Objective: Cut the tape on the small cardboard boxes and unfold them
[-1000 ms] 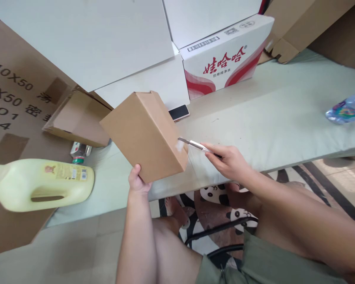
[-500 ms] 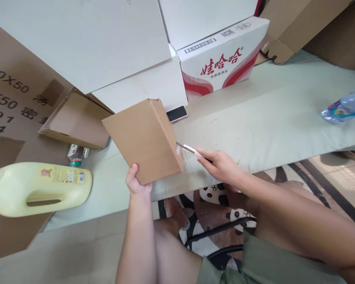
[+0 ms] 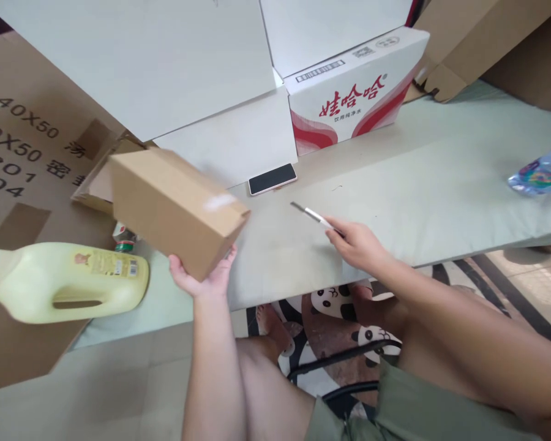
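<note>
My left hand (image 3: 201, 280) grips a small brown cardboard box (image 3: 172, 208) from underneath and holds it above the pale green table (image 3: 441, 184), left of centre. A strip of clear tape shows on the box's top edge. My right hand (image 3: 360, 245) is closed on a slim metal knife (image 3: 312, 215) whose blade points left toward the box, about a hand's width away from it.
A phone (image 3: 272, 179) lies face up behind the knife. A pale yellow jug (image 3: 68, 282) lies on its side at the left, a small bottle (image 3: 123, 237) beside it. White cartons (image 3: 353, 86) and brown cardboard stand at the back. A plastic bottle (image 3: 539, 173) lies far right.
My left hand has swung the box to the left and tipped it flatter, away from the knife. The blade, which touched the box's edge before, now points into open air.
</note>
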Motion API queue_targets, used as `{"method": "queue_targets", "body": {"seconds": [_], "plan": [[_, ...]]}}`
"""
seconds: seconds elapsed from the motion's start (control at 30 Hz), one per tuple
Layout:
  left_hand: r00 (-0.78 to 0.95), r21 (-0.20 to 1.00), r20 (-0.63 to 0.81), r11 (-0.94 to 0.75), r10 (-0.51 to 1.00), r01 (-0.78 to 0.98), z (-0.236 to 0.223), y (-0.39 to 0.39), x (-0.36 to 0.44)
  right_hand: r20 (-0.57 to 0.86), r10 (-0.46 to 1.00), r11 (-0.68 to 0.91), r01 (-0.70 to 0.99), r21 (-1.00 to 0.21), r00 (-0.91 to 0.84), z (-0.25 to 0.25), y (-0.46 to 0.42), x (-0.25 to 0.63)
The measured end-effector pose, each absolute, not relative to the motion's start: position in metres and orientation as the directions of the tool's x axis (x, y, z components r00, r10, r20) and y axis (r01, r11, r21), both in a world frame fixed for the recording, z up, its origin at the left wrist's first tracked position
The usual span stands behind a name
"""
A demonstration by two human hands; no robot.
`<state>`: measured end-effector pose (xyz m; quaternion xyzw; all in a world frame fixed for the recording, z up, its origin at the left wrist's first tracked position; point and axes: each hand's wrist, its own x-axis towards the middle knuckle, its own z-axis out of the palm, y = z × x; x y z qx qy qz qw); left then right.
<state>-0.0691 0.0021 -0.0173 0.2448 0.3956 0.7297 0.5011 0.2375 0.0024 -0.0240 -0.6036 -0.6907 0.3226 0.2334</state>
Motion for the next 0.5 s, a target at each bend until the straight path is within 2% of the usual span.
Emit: {"method": "queue_targets", "body": {"seconds": [0.13, 0.23, 0.3, 0.4, 0.5], "plan": [[-0.224, 0.837, -0.181, 0.031, 0.958, -0.546, -0.027, 0.001, -0.057, -0.045, 0.993, 0.059, 0.788, -0.613, -0.110, -0.035, 0.019, 0.245], [-0.195, 0.842, -0.312, 0.176, 0.930, -0.510, -0.036, 0.002, -0.056, 0.054, 0.980, 0.185, 0.783, -0.594, -0.190, -0.045, 0.019, 0.244], [-0.155, 0.824, -0.364, 0.241, 0.918, -0.513, -0.039, 0.002, -0.054, 0.133, 0.949, 0.302, 0.708, -0.639, -0.285, -0.049, 0.015, 0.241], [-0.043, 0.804, -0.357, 0.284, 0.933, -0.522, -0.036, 0.000, -0.047, 0.205, 0.890, 0.421, 0.563, -0.711, -0.407, -0.050, 0.009, 0.237], [-0.025, 0.838, -0.301, 0.251, 0.953, -0.485, -0.033, -0.002, -0.041, 0.224, 0.867, 0.450, 0.510, -0.733, -0.445, -0.049, 0.007, 0.235]]}}
